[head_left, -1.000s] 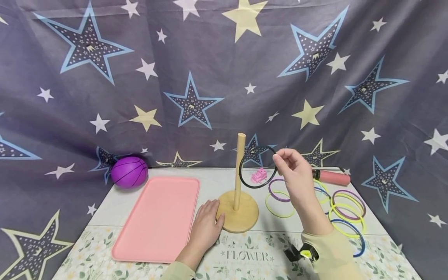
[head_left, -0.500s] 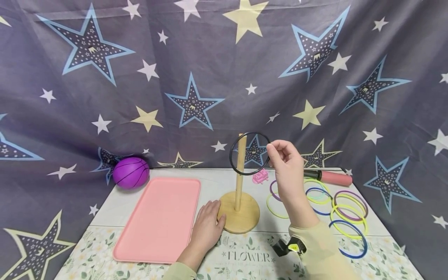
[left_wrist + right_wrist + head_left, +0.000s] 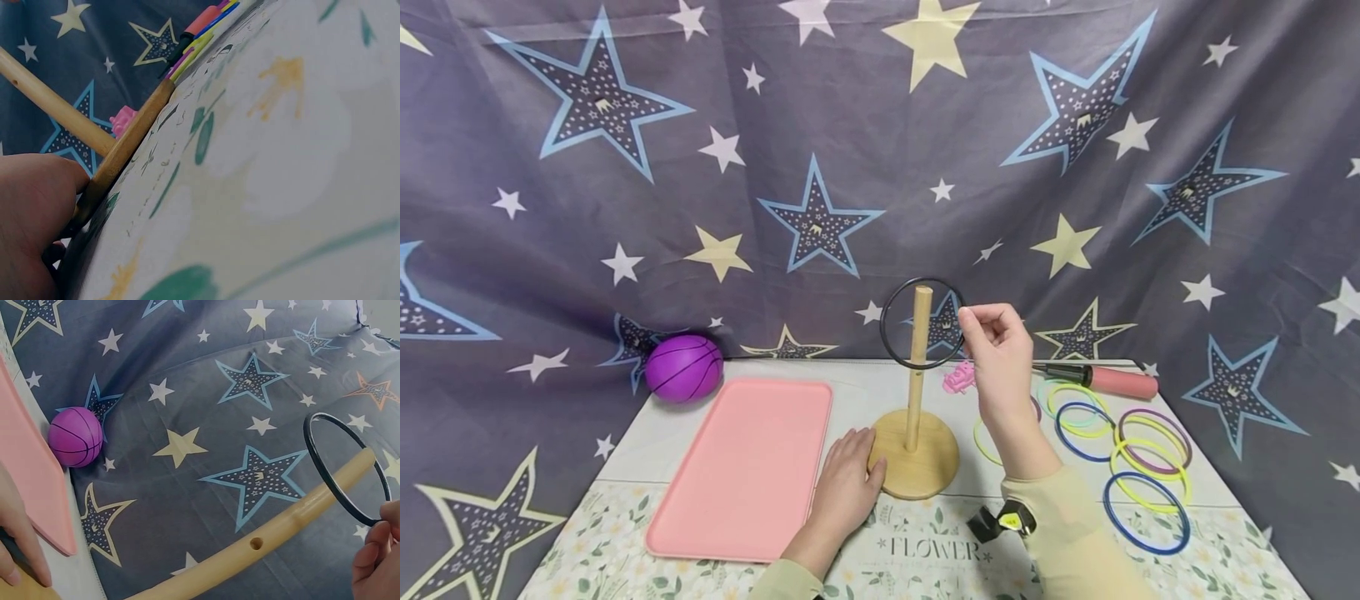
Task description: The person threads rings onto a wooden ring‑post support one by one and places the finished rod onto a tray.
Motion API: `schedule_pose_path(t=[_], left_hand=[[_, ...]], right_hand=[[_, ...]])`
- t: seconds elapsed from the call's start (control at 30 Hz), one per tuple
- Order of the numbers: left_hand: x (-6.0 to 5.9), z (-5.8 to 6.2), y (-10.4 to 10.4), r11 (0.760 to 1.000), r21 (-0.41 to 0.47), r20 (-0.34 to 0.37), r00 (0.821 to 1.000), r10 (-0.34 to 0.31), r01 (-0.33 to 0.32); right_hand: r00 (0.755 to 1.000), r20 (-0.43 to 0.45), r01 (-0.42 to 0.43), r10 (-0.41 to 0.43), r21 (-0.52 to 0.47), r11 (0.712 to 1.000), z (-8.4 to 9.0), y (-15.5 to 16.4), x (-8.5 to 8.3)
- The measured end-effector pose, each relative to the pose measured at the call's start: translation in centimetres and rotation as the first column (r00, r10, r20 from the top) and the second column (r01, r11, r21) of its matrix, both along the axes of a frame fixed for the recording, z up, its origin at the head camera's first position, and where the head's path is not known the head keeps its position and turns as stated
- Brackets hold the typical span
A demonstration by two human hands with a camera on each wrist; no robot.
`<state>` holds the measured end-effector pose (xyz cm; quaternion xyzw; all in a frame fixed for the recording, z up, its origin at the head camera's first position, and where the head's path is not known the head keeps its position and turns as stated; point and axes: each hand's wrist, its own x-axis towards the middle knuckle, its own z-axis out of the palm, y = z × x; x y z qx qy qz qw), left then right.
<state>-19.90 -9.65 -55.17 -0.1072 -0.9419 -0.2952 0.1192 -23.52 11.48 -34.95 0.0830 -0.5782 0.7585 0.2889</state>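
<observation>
Black ring, pinched in the right hand, hangs around the wooden peg's tip while the left hand rests flat against its base; a tilted release could snag it.

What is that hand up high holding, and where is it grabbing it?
The right hand pinches a black ring by its right edge, at the top of the wooden peg.

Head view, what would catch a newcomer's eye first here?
The right hand pinching a black ring at the tip of the wooden peg, mid-table, while the left hand rests against the peg's round base. Bright loose rings lie on the right, a pink tray on the left.
</observation>
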Motion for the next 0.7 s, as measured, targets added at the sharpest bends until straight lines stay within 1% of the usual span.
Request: schedule_pose_path(t=[0.2, 0.33, 0.5, 0.7], left_hand=[[-0.1, -0.1, 0.1, 1.000, 0.009, -0.010, 1.000, 0.003, -0.003], [0.0, -0.1, 0.1, 1.000, 0.003, -0.003, 1.000, 0.006, -0.006], [0.0, 0.0, 0.1, 1.000, -0.002, 0.006, 1.000, 0.004, -0.004], [-0.1, 0.0, 0.1, 1.000, -0.006, 0.004, 1.000, 0.001, -0.001]], right_hand=[[0.999, 0.034, -0.018, 0.018, -0.021, 1.000, -0.7, -0.2, -0.3], [0.999, 0.053, -0.013, 0.014, -0.013, 1.000, -1.4, -0.3, -0.4], [0.995, 0.097, -0.003, 0.004, -0.009, 1.000, -2.6, -0.3, -0.7], [0.987, 0.163, -0.006, 0.010, -0.026, 1.000, -4.1, -0.1, -0.9]])
